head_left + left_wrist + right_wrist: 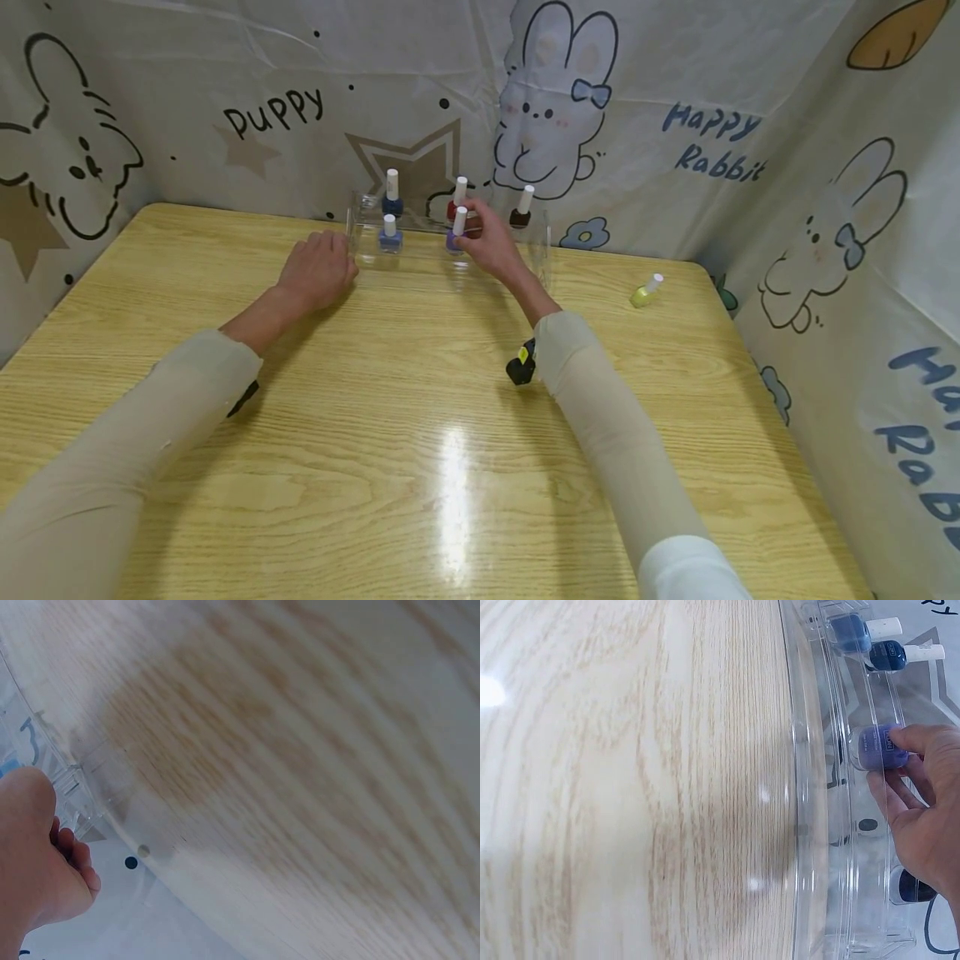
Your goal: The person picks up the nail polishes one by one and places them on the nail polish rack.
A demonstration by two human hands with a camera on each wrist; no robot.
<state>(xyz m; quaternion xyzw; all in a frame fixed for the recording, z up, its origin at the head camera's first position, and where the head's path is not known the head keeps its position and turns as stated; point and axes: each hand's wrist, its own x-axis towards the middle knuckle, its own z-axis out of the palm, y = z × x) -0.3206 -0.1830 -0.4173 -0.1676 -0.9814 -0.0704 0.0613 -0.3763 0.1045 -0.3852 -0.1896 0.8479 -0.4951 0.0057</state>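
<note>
A clear stepped rack (360, 218) stands at the back of the wooden table (420, 417). My right hand (471, 237) pinches a purple nail polish bottle (455, 237) on the rack's lower step; in the right wrist view the fingertips (919, 746) press on that bottle (876, 746). Also on the rack are a dark blue bottle (392, 197), a lighter blue one (390, 235), a red one (458, 200) and a dark brown one (522, 211). My left hand (337, 254) rests on the table with loosely curled fingers against the rack's left end (71, 787).
A yellow-green bottle (645, 292) lies on its side on the table to the right of the rack. Cartoon-printed cloth walls (675, 125) close in the back and both sides. Bare wood stretches across the near half of the table.
</note>
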